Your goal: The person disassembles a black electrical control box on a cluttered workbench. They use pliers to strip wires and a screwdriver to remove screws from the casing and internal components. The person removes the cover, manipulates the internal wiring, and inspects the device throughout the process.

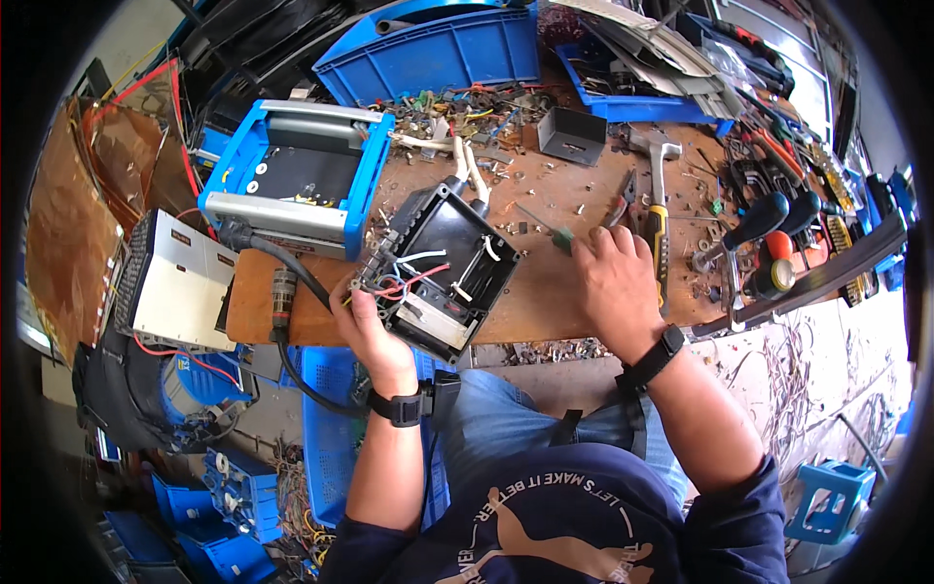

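Note:
A black open-topped box (498, 261), tilted on the near edge of the bench, has white, red and blue wires inside. My left hand (362, 321) grips its left edge, the thumb showing near the loose wire ends. A thick black cable (302, 277) passes close by that hand. Over the wooden bench, my right hand (615, 277) is closed with curled fingers around a thin screwdriver (561, 237). Its green handle end and slim shaft stick out toward the box; the palm hides the rest. Just right of this hand lies a hammer (658, 209) with a yellow and black handle.
A blue-framed equipment case (355, 209) stands at left, beside a white panelled unit (180, 282). Scraps and screws litter the bench (545, 302). Behind are a blue crate (438, 58) and a black tray (572, 136). Pliers (623, 200) and several tools crowd the right.

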`<action>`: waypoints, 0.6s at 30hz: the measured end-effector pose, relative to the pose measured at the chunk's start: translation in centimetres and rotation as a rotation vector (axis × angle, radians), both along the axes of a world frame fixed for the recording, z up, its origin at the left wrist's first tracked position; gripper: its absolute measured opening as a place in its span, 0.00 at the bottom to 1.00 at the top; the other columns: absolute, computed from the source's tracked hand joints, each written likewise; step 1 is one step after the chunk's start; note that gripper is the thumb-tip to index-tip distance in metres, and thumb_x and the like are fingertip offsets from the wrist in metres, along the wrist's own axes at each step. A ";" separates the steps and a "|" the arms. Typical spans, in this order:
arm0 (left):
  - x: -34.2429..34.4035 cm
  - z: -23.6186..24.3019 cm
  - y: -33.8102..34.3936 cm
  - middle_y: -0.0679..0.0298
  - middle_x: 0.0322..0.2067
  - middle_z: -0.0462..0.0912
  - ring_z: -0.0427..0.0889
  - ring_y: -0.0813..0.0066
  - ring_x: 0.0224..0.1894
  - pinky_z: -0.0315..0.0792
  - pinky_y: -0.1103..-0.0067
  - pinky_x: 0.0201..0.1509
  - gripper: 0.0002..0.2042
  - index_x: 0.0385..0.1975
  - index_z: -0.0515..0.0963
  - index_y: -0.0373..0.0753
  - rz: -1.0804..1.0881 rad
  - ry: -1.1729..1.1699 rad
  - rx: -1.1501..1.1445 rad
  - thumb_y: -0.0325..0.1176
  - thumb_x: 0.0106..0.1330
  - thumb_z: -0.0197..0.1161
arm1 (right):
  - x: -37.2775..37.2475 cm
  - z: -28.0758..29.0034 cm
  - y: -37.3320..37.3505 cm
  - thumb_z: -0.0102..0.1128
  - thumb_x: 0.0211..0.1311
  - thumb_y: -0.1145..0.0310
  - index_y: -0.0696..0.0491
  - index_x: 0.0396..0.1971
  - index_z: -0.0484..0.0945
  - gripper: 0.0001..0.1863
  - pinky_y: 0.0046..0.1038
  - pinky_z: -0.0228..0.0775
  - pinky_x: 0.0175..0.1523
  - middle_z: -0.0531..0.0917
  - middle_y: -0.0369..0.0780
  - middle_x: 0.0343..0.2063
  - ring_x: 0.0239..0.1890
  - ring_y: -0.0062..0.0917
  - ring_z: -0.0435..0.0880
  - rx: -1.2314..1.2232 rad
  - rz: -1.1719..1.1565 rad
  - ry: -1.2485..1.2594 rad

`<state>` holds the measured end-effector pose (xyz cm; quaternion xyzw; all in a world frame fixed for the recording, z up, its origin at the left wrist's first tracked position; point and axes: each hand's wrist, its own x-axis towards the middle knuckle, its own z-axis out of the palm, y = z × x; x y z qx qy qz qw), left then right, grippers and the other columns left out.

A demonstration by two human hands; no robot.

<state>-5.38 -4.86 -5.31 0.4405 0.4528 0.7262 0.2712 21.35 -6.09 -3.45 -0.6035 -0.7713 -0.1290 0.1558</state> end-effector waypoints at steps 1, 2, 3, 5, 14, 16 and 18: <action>0.2 0.1 -0.1 0.58 0.43 0.77 0.76 0.73 0.43 0.70 0.75 0.51 0.23 0.52 0.67 0.30 -0.005 -0.025 -0.001 0.47 0.72 0.52 | -0.3 0.4 -0.5 0.53 0.54 0.72 0.55 0.40 0.78 0.13 0.36 0.72 0.47 0.77 0.41 0.36 0.42 0.36 0.77 -0.032 0.029 0.036; 0.2 0.1 -0.1 0.58 0.44 0.76 0.76 0.73 0.43 0.70 0.75 0.51 0.23 0.52 0.67 0.30 -0.001 -0.022 -0.001 0.47 0.72 0.52 | -0.6 0.6 -0.9 0.54 0.53 0.73 0.55 0.39 0.79 0.12 0.38 0.72 0.49 0.77 0.41 0.36 0.43 0.37 0.76 -0.065 0.058 0.072; 0.1 0.0 -0.1 0.57 0.44 0.76 0.76 0.73 0.43 0.70 0.75 0.51 0.23 0.52 0.67 0.30 0.004 -0.020 0.000 0.47 0.72 0.52 | -1.1 -0.2 -1.2 0.54 0.47 0.77 0.57 0.36 0.79 0.13 0.40 0.72 0.48 0.78 0.45 0.37 0.42 0.42 0.77 -0.084 0.214 0.249; 0.5 0.2 0.0 0.57 0.44 0.76 0.76 0.72 0.43 0.70 0.75 0.50 0.23 0.52 0.67 0.30 0.005 -0.001 0.006 0.47 0.72 0.52 | -2.8 -1.7 -1.6 0.57 0.47 0.76 0.54 0.36 0.80 0.13 0.38 0.75 0.42 0.79 0.43 0.35 0.36 0.41 0.80 -0.226 0.442 0.357; -0.3 -1.1 0.2 0.55 0.47 0.73 0.73 0.70 0.48 0.67 0.73 0.55 0.24 0.52 0.68 0.30 0.001 -0.004 0.008 0.47 0.71 0.54 | -6.8 0.2 -0.8 0.58 0.50 0.72 0.51 0.36 0.78 0.11 0.37 0.75 0.33 0.78 0.41 0.27 0.32 0.37 0.82 -0.218 0.627 0.299; -0.2 -0.9 0.2 0.55 0.48 0.72 0.73 0.69 0.48 0.67 0.73 0.56 0.24 0.52 0.68 0.30 -0.006 -0.010 0.006 0.47 0.71 0.55 | -6.9 0.3 -0.8 0.57 0.50 0.72 0.51 0.35 0.78 0.10 0.37 0.75 0.33 0.78 0.41 0.25 0.31 0.37 0.83 -0.245 0.626 0.258; -0.4 -1.0 0.1 0.55 0.49 0.72 0.73 0.70 0.48 0.67 0.73 0.56 0.24 0.52 0.68 0.30 -0.001 -0.002 -0.002 0.48 0.71 0.55 | -7.0 0.5 -0.7 0.56 0.50 0.72 0.51 0.34 0.77 0.09 0.37 0.75 0.33 0.78 0.41 0.23 0.30 0.37 0.83 -0.261 0.623 0.222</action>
